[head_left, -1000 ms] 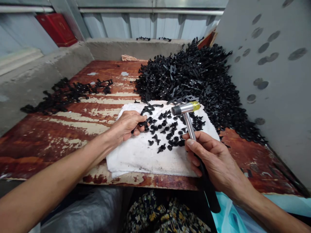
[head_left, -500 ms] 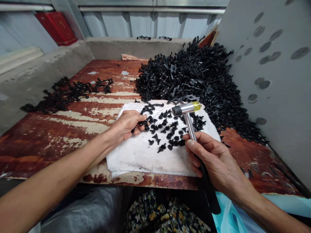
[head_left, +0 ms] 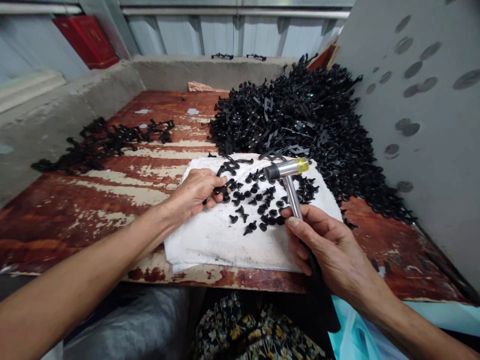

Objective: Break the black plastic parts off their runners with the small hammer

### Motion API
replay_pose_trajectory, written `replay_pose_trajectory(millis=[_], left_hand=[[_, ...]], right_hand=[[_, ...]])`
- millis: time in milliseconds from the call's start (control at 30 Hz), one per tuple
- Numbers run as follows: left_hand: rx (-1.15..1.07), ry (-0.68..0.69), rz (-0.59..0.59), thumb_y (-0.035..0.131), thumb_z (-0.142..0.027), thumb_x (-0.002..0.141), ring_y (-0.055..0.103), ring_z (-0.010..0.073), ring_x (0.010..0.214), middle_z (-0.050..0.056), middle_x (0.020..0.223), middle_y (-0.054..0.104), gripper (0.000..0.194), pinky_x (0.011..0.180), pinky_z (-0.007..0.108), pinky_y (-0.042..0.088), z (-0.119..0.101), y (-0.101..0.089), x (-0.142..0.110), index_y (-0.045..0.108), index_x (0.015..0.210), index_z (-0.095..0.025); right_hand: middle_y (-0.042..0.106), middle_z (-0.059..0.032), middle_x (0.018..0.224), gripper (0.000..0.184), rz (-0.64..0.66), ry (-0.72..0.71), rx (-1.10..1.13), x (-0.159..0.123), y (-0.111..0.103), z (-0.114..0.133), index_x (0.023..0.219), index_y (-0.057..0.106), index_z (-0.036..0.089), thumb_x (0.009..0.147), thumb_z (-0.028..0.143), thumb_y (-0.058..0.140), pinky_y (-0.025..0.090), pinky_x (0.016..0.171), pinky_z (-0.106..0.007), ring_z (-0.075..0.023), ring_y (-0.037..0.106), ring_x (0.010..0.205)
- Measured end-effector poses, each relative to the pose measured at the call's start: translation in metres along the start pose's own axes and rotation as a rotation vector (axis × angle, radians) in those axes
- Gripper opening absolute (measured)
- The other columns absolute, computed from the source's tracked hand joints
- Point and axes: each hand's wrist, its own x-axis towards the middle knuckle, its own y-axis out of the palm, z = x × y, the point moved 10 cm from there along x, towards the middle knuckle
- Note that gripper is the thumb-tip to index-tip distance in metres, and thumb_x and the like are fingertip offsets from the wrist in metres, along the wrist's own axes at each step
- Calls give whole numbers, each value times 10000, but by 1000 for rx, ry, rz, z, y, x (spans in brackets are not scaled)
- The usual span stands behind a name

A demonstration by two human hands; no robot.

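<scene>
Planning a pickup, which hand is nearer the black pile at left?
Left. The left hand is right of the left pile and lower in view; the right hand is much farther right.

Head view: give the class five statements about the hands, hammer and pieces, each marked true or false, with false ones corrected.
1. The right hand holds a hammer. True.
2. The left hand holds nothing. False: it holds a black part.
3. Small pieces lie scattered on the white cloth. True.
4. The hammer's yellow end points left. False: its dark end does.
5. The large pile reaches behind the cloth and to its right. True.
</scene>
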Motion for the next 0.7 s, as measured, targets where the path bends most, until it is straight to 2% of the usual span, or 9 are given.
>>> replay_pose_trajectory(millis=[133,233,300,367,467,533,600,700], left_hand=[[41,-7,6,578,-85,851,402,49,301,7,445,546,271,267,146,205,4,0,1,471,619,-173],[67,8,-10,587,-95,843,430,50,323,23,502,587,272,279,148,206,5,-3,4,460,617,-179],[102,32,-8,599,-105,830,441,53,335,29,528,607,268,287,154,206,3,-4,8,460,615,-181],[161,43,3,615,-126,819,435,56,337,34,530,613,256,295,164,208,1,-4,9,470,614,-181],[242,29,-8,631,-152,810,435,54,345,47,553,632,240,308,171,213,-2,-7,9,490,617,-173],[270,21,-24,637,-161,804,445,52,355,53,580,644,231,313,173,210,-5,-8,7,496,621,-169],[281,25,-27,636,-168,798,441,52,352,50,581,642,222,315,176,200,-6,-8,6,495,627,-171],[285,50,-12,630,-157,782,415,50,336,32,540,616,200,313,178,189,-7,-6,6,496,634,-176]], right_hand=[[401,104,478,317,11,-18,-102,-2,0,4,902,556,210,816,502,644,278,316,-179,-69,322,359],[491,56,577,257,3,-138,-323,-2,0,20,971,594,209,907,452,538,341,360,-202,-84,406,401],[594,-2,720,282,-21,-288,-493,0,2,37,1140,606,204,942,356,475,457,464,-235,-119,531,518],[668,-59,860,397,-35,-459,-660,3,7,53,1306,559,185,937,260,435,546,628,-304,-170,632,686],[712,-116,1051,483,-4,-665,-856,8,21,64,1378,534,167,911,180,411,564,831,-412,-233,682,912],[700,-137,1149,498,21,-727,-948,12,29,65,1385,539,163,907,160,399,549,900,-445,-258,673,1013],[695,-165,1132,510,38,-753,-1025,15,35,64,1401,527,125,915,155,375,549,897,-448,-272,671,1012],[681,-150,930,536,46,-773,-1165,15,44,63,1432,491,84,923,144,334,569,756,-401,-243,665,792]])
